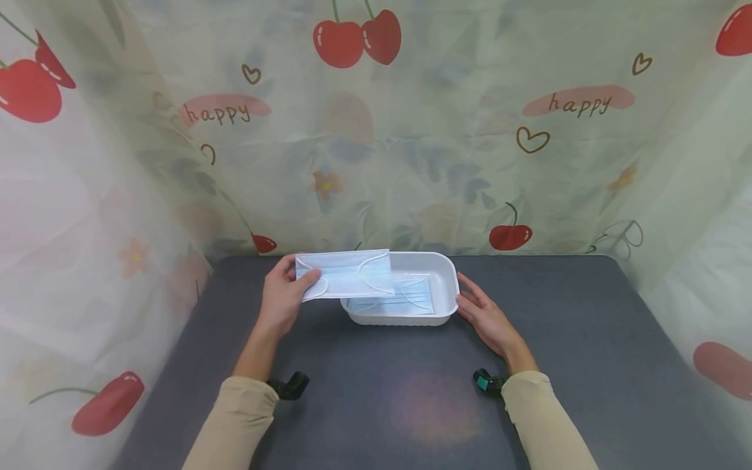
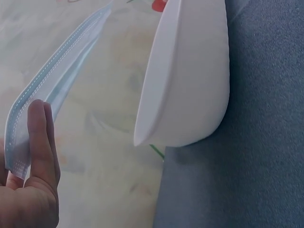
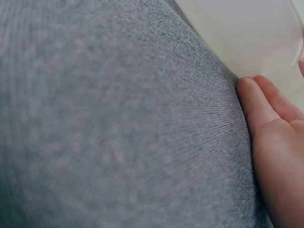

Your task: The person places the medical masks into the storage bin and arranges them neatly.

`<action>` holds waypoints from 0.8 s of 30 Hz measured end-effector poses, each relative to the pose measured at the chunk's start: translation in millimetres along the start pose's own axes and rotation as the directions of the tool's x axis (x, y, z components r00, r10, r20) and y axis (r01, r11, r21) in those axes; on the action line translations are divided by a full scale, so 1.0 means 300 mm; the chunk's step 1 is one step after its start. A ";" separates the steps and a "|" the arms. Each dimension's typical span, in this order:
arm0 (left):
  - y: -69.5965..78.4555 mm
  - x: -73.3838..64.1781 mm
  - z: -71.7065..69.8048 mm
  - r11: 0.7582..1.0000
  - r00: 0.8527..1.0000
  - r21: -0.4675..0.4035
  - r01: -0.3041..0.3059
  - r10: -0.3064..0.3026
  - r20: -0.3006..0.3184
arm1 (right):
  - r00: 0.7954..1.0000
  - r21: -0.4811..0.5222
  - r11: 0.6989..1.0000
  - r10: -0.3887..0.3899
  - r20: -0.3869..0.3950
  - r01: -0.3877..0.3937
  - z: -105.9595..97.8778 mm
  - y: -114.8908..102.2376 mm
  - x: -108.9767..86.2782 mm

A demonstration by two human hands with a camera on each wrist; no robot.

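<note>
My left hand (image 1: 281, 297) pinches a light blue face mask (image 1: 346, 274) by its left end, thumb on the near face and fingers behind. The mask hangs above the left part of a white plastic tray (image 1: 444, 274), its white ear loops showing. In the left wrist view, the held mask (image 2: 57, 80) is seen edge-on, apart from the tray's wall (image 2: 194, 80). Inside the tray lies another blue mask (image 1: 418, 297), partly covered by the held one. My right hand (image 1: 490, 320) rests its fingertips against the tray's right side, fingers mostly straight, as the right wrist view shows with the fingers (image 3: 256, 104).
The tray stands on a dark grey table (image 1: 376, 378) near its back edge. Behind and at both sides hangs a pale curtain (image 1: 423, 143) printed with cherries and hearts. Dark wrist devices sit on the left (image 1: 290, 386) and right arms.
</note>
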State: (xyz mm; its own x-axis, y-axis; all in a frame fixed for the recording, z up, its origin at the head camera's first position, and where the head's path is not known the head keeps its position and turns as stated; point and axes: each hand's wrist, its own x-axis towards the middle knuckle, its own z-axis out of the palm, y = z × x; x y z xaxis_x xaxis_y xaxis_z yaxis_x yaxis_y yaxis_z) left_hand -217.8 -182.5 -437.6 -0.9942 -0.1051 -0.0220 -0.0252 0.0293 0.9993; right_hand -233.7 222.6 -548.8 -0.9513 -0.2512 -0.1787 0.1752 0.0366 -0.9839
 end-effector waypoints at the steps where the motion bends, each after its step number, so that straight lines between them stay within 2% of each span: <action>1: 0.002 0.004 0.005 1.000 1.000 -0.001 0.002 -0.002 0.010 | 1.000 0.001 1.000 -0.001 0.001 0.001 0.000 0.000 -0.001; 6: 0.013 0.023 0.033 1.000 0.999 0.015 0.017 -0.017 0.043 | 1.000 0.005 1.000 -0.010 0.003 0.010 0.000 -0.001 -0.006; 13: 0.024 0.060 0.076 0.999 0.998 0.013 0.029 -0.030 0.050 | 1.000 0.004 1.000 -0.017 0.008 0.017 -0.001 -0.003 -0.008; 20: 0.035 0.089 0.120 0.993 0.994 0.082 0.080 -0.086 0.070 | 1.000 0.011 1.000 -0.003 -0.001 0.003 0.003 -0.009 -0.009; 24: 0.032 0.102 0.146 0.990 0.990 0.114 0.081 -0.093 0.102 | 1.000 0.014 1.000 0.007 -0.007 -0.007 0.006 -0.012 -0.009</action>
State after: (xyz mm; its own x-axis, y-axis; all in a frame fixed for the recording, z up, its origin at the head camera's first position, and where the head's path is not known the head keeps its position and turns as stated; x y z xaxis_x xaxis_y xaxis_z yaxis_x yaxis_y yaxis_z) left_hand -253.1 -141.9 -430.1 -0.9930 -0.0055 -0.1179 -0.1176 0.1335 0.9840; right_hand -231.3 221.5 -544.9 -0.9516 -0.2445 -0.1861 0.1858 0.0247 -0.9823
